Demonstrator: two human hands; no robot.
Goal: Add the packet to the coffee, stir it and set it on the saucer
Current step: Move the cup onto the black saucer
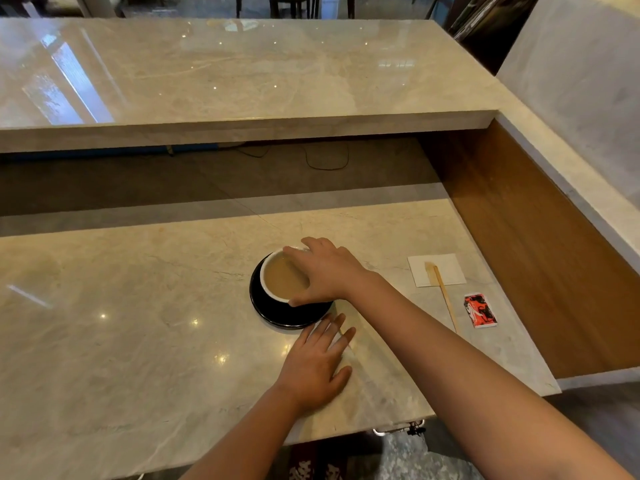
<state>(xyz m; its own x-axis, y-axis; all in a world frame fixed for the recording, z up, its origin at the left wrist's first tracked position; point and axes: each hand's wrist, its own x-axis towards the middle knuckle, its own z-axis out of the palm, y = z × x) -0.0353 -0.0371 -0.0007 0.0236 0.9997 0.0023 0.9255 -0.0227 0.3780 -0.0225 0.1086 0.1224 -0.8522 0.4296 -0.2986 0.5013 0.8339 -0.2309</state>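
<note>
The cup of coffee (282, 277) is sitting on the black saucer (273, 315) right now, white rim showing, milky tan liquid filling it near the top. The right hand (323, 271) is reaching over it from the right, fingers spread and curling around the far and near sides of the rim, thumb down at the near edge. It is gripping the cup, or just about to let go; which of the two I cannot tell.

The left hand (317, 365) is lying flat on the marble counter (138, 323) just in front of the saucer, fingers together and stretched out, holding nothing, fingertips close to the saucer's edge.

Moving outward to the right: a wooden stirrer (445, 297) is resting with its tip on a white napkin (446, 270), and the tip is looking stained, so the stirring is probably done. Beyond that, a red and black packet (480, 310) is lying on the counter, well apart from the cup. Whether it is torn and emptied I cannot make out.

So, judging by the layout, the pouring and stirring seem finished and the cup is landing on its saucer. What is left is only letting go.
</note>
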